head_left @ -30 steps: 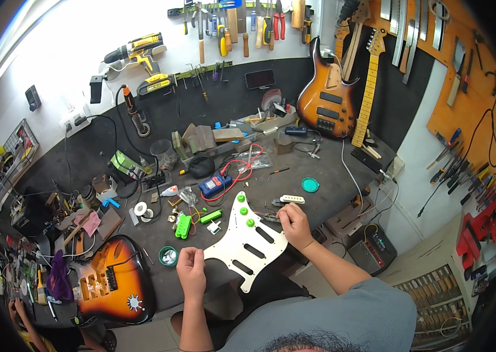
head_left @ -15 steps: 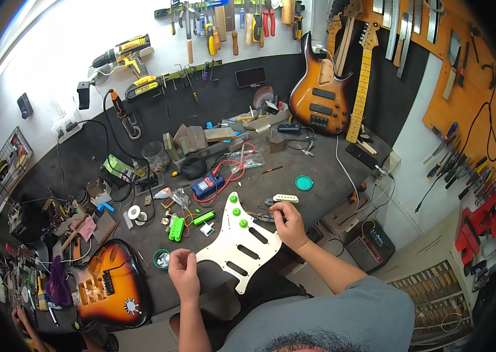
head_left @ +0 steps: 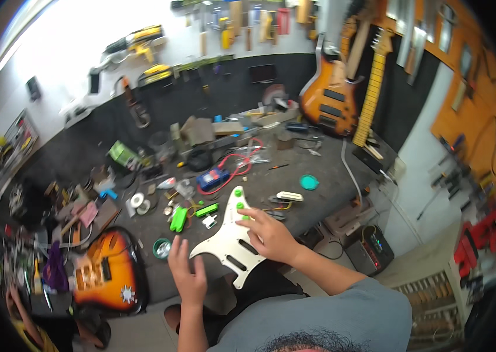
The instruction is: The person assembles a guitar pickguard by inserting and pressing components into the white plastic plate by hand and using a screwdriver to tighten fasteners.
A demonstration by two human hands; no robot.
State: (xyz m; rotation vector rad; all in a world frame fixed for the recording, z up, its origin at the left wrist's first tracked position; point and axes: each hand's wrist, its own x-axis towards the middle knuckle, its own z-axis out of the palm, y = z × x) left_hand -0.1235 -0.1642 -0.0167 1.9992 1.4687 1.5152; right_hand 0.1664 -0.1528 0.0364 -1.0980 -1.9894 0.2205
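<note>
A cream guitar pickguard (head_left: 217, 242) with green knobs (head_left: 238, 192) and slots lies over the bench's front edge. My right hand (head_left: 272, 236) is over its right side, fingers apart, covering some knobs and a slot. I cannot tell whether the fingertips touch it. My left hand (head_left: 188, 276) is raised beside the pickguard's left horn, fingers spread, holding nothing. Left of the pickguard lie green pickup covers (head_left: 179, 219) and a small white part (head_left: 210, 222). A cream pickup (head_left: 290, 196) with wires sits beyond my right hand. Near my left fingers stands a small round teal tub (head_left: 161, 248).
A sunburst guitar body (head_left: 122, 278) lies at the left front. Behind the pickguard are a blue meter (head_left: 212, 179) with a red lead and a teal lid (head_left: 309, 182). A small amplifier (head_left: 371, 249) stands at right. Another person's arm (head_left: 24, 314) shows at lower left.
My right hand has moved left from the pickguard's right edge to over its face, its fingers opening. My left hand's fingers have spread. The whole view has shifted slightly and blurred.
</note>
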